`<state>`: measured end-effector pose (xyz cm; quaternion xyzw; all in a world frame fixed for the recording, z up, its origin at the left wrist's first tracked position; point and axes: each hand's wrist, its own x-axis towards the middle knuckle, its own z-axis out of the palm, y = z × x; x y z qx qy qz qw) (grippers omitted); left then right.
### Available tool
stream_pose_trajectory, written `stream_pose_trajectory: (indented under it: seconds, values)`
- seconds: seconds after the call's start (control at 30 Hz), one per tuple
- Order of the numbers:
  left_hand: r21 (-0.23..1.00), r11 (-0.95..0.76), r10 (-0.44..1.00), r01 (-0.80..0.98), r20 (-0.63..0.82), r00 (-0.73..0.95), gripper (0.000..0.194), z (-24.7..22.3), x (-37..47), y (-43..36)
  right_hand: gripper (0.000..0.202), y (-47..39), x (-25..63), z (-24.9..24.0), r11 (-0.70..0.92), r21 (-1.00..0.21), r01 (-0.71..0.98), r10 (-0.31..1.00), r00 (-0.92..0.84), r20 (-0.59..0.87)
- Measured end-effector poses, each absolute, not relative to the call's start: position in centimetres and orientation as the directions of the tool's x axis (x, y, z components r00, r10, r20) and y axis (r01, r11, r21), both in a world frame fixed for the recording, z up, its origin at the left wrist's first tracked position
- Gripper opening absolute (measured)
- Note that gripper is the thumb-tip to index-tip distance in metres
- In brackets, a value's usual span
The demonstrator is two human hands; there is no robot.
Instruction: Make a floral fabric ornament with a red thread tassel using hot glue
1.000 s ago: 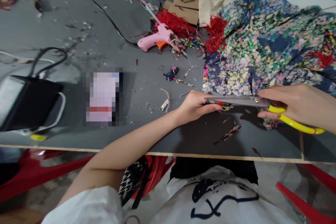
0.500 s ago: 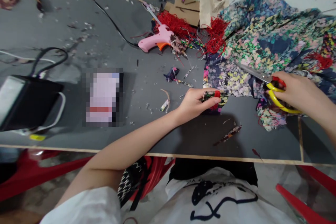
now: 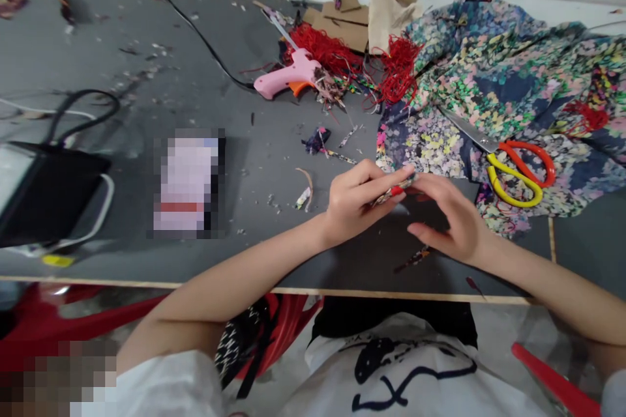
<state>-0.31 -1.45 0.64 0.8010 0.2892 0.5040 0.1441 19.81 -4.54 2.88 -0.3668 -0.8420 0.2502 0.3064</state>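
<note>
Pinched in my left hand (image 3: 353, 203) is a small piece of floral fabric (image 3: 386, 197) with a red band around it, mostly covered by the fingers. My right hand (image 3: 454, 216) is at its right end, fingers stretched out and thumb apart. Its fingertips meet the left fingertips; whether they touch the fabric I cannot tell. Scissors (image 3: 484, 141) with one yellow and one red handle loop lie on the large floral cloth (image 3: 508, 88), to the right of my hands.
Behind the hands lie a pink glue gun (image 3: 286, 77), red thread (image 3: 325, 49), cardboard (image 3: 346, 21) and beige cloth (image 3: 391, 3). A blurred-out phone (image 3: 188, 176) and a black box (image 3: 53, 192) with cables are on the left. Scraps (image 3: 317, 140) dot the table.
My right hand has let go of the scissors, which now rest on the floral cloth. It has moved left to my left hand, which has turned the fabric piece.
</note>
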Motion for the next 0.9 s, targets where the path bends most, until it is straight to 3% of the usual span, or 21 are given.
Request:
stream_pose_trajectory:
  seconds: [0.13, 0.23, 0.33, 0.53, 0.9]
  values:
    - [0.617, -0.731, 0.681, 0.291, 0.634, 0.366, 0.048, 0.1, 0.0, -1.4, 0.058, -4.7, 18.0, -0.1, 0.52, -0.746, 0.416, 0.83, -0.452, 0.326]
    - [0.706, -0.689, 0.69, 0.165, 0.568, 0.449, 0.056, -0.1, 0.3, -1.6, 0.049, -4.3, 18.4, -0.7, 0.416, -0.815, 0.404, 0.884, -0.391, 0.257]
    - [0.748, -0.655, 0.704, 0.107, 0.552, 0.447, 0.048, 0.0, 0.5, -1.9, 0.031, -3.9, 18.9, -0.4, 0.304, -0.869, 0.391, 0.93, -0.319, 0.181]
    - [0.633, -0.708, 0.706, 0.314, 0.648, 0.285, 0.024, 0.3, 0.1, -1.6, 0.02, -3.8, 19.1, 0.0, 0.38, -0.878, 0.292, 0.871, -0.434, 0.232]
    - [0.532, -0.792, 0.609, 0.299, 0.724, 0.325, 0.007, -0.5, -0.2, -0.9, 0.019, -3.8, 19.0, -0.5, 0.373, -0.896, 0.243, 0.872, -0.422, 0.248]
